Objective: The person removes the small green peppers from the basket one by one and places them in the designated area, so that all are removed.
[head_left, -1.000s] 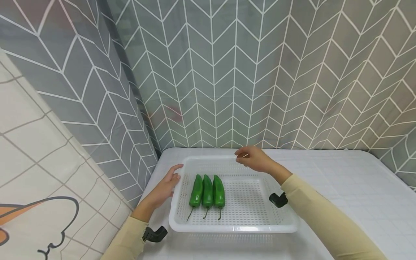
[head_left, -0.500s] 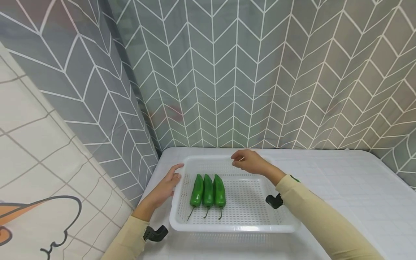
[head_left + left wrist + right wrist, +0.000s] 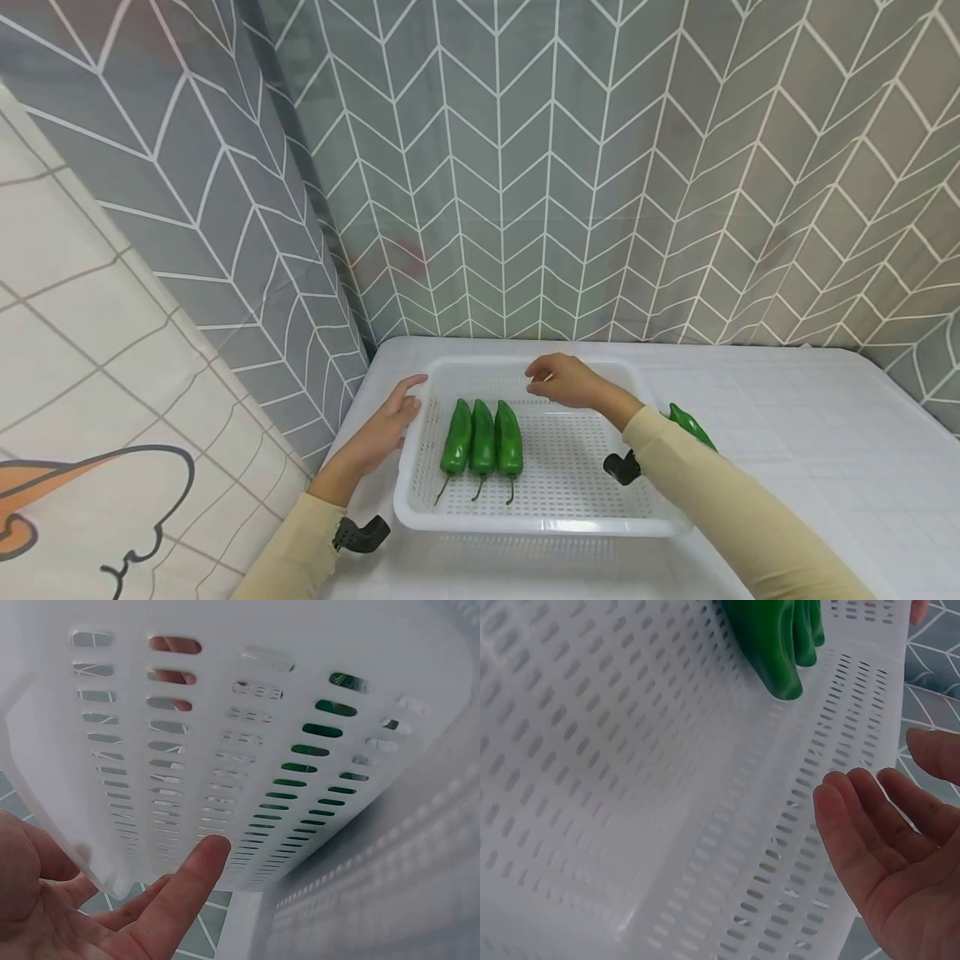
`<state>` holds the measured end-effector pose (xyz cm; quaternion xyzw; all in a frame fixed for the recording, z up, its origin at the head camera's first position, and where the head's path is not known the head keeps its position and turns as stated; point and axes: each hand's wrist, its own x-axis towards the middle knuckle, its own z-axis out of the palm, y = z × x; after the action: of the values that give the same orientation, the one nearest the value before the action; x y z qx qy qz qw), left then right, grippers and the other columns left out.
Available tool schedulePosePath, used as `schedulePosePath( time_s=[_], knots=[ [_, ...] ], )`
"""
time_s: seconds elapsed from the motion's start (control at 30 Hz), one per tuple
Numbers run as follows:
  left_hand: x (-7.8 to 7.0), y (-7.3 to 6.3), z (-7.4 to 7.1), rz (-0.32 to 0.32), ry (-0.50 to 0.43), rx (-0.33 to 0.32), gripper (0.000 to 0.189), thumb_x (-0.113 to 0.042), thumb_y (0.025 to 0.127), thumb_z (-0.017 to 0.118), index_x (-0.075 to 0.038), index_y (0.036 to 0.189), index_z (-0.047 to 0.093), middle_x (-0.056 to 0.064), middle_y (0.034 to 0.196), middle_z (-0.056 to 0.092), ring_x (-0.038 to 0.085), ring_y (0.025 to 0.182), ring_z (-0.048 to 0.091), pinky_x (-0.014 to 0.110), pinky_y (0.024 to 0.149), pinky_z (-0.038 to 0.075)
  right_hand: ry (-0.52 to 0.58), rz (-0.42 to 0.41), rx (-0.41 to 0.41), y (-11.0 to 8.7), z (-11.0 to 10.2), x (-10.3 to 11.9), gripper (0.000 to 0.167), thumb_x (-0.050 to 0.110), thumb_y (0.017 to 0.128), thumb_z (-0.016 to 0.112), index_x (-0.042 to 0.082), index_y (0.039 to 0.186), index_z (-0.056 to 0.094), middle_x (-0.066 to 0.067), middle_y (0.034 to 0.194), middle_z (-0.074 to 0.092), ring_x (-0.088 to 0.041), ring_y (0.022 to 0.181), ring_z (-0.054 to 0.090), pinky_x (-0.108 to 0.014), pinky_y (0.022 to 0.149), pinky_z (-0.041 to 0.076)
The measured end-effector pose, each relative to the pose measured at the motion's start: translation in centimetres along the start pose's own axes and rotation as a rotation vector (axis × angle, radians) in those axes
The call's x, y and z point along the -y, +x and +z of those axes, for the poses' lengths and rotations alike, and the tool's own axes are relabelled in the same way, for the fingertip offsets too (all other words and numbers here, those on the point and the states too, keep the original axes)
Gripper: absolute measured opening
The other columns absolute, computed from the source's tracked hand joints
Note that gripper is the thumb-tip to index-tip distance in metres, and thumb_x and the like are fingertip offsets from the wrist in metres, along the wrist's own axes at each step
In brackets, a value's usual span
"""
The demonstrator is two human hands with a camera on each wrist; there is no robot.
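Observation:
A white perforated plastic basket (image 3: pixel 570 527) stands on the table, with three green chili peppers (image 3: pixel 482 440) side by side in its left half, stems toward the front. My left hand (image 3: pixel 382 429) touches the left rim from outside; in the left wrist view its fingers (image 3: pixel 180 889) lie fairly straight along the basket wall. Over the back part of the basket hovers my right hand (image 3: pixel 566 381), fingers loosely bent and holding nothing. The right wrist view shows that hand's bare palm (image 3: pixel 915 900). Another green chili pepper (image 3: pixel 692 425) lies right of the basket, partly hidden by the right sleeve.
A white cloth covers the table (image 3: pixel 810 433), which extends well to the right of the basket. Behind it hangs a grey patterned curtain (image 3: pixel 525 208). Black wrist cameras (image 3: pixel 362 534) stick out under both forearms.
My right hand and forearm have shifted slightly left and toward the front. The pepper on the table at right has come out from behind the sleeve. The left hand stays at the rim.

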<state>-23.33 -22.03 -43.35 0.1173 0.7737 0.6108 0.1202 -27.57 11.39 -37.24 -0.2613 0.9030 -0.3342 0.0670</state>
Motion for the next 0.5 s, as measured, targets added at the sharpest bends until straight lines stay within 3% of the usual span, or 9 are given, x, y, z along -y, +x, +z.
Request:
schedulePosePath(
  time_s=[0.5],
  knots=[
    [-0.1, -0.1, -0.1, 0.007, -0.004, 0.024, 0.048, -0.024, 0.113, 0.031, -0.022, 0.16, 0.019, 0.023, 0.145, 0.047, 0.034, 0.119, 0.06, 0.046, 0.084, 0.058, -0.015, 0.032, 0.046, 0.9, 2.0, 0.1, 0.031, 0.009, 0.096, 0.068, -0.01, 0.12, 0.064, -0.014, 0.1, 0.07, -0.021, 0.078, 0.068, -0.032, 0.07, 0.057]
  ],
)
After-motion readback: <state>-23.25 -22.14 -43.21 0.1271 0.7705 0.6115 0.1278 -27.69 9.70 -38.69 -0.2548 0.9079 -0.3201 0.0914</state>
